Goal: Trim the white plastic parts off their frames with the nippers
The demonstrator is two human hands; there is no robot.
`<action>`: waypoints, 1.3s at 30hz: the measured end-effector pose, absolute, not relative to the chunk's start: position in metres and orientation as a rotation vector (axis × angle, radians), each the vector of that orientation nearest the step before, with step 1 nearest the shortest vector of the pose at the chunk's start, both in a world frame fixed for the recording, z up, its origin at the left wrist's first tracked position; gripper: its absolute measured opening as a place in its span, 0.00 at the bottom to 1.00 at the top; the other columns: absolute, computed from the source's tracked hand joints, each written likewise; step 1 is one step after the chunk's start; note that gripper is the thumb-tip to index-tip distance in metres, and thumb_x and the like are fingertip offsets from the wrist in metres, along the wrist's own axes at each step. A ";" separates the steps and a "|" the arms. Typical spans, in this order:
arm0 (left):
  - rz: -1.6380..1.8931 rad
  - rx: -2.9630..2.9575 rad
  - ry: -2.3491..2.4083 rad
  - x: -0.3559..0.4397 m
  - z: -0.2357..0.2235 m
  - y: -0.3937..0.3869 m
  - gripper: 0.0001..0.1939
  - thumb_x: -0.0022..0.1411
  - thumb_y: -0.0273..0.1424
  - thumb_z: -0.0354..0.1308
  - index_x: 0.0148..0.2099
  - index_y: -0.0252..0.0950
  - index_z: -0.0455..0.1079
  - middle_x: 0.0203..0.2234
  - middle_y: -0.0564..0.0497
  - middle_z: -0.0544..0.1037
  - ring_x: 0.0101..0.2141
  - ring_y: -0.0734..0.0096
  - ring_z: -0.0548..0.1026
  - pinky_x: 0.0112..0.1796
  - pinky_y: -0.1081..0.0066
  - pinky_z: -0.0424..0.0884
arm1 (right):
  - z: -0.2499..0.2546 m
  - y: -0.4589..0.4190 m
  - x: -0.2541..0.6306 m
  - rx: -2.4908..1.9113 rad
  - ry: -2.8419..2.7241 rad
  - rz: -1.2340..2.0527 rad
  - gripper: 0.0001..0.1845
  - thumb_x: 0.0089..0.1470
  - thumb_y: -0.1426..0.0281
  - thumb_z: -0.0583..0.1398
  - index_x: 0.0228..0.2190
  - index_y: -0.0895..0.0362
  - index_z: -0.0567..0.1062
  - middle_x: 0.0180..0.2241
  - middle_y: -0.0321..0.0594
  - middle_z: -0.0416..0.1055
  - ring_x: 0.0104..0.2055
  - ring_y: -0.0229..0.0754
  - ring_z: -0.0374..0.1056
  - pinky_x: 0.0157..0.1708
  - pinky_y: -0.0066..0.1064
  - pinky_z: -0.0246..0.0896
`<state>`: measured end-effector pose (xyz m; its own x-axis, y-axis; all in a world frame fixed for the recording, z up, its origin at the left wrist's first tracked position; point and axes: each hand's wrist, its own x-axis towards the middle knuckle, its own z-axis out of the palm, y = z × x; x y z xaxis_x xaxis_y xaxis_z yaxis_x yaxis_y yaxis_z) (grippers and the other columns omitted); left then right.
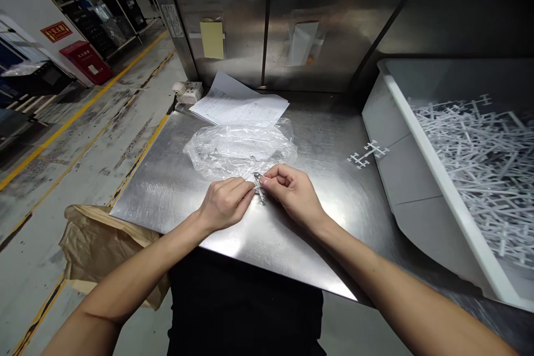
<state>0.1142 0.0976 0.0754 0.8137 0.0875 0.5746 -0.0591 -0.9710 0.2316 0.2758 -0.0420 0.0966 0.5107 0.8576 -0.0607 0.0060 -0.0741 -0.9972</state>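
My left hand (227, 202) and my right hand (297, 193) meet over the metal table, both closed in a pinch. Between their fingertips is a small branched plastic piece (261, 194), whitish, its lower end poking out below the fingers. A small dark, shiny bit shows at its top by my right fingertips; I cannot make out what it is. Just beyond the hands lies a crumpled clear plastic bag (242, 147), with pale contents that are hard to tell. Off to the right, a white branched plastic frame (369, 154) rests on the table near the bin.
A large grey bin (394, 94) heaped with white branched plastic frames (488, 161) stands on the right. Printed papers (240, 103) and a white power socket (189, 92) sit at the back left. An open brown paper bag (100, 245) hangs below the table's left edge.
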 end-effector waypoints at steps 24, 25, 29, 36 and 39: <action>0.916 2.359 0.331 0.106 0.079 0.105 0.09 0.81 0.31 0.56 0.46 0.38 0.77 0.37 0.49 0.85 0.36 0.68 0.82 0.37 0.70 0.75 | 0.108 -0.046 0.304 -1.596 -1.036 0.739 0.13 0.60 0.58 0.70 0.39 0.55 0.83 0.27 0.36 0.75 0.28 0.41 0.68 0.28 0.34 0.62; 0.919 2.357 0.329 0.106 0.079 0.104 0.09 0.81 0.31 0.56 0.46 0.38 0.77 0.36 0.50 0.85 0.35 0.69 0.82 0.37 0.70 0.75 | 0.108 -0.046 0.302 -1.599 -1.042 0.744 0.13 0.61 0.58 0.70 0.39 0.55 0.83 0.27 0.35 0.75 0.28 0.41 0.68 0.28 0.34 0.61; 0.931 2.358 0.326 0.106 0.081 0.103 0.10 0.81 0.30 0.57 0.44 0.38 0.76 0.35 0.51 0.84 0.34 0.70 0.82 0.36 0.71 0.75 | 0.109 -0.047 0.298 -1.592 -1.030 0.761 0.13 0.61 0.58 0.70 0.38 0.55 0.83 0.26 0.34 0.74 0.27 0.40 0.68 0.28 0.34 0.60; 0.969 2.364 0.296 0.107 0.084 0.102 0.10 0.80 0.27 0.56 0.43 0.37 0.74 0.32 0.52 0.82 0.32 0.73 0.80 0.36 0.73 0.74 | 0.109 -0.048 0.299 -1.614 -1.060 0.749 0.12 0.61 0.59 0.70 0.38 0.56 0.83 0.24 0.33 0.72 0.26 0.39 0.65 0.28 0.33 0.58; 0.965 2.382 0.286 0.106 0.084 0.102 0.10 0.81 0.27 0.56 0.42 0.37 0.74 0.32 0.52 0.82 0.32 0.73 0.80 0.36 0.72 0.73 | 0.108 -0.048 0.299 -1.611 -1.071 0.737 0.12 0.62 0.60 0.70 0.38 0.55 0.83 0.24 0.33 0.72 0.26 0.39 0.65 0.28 0.33 0.58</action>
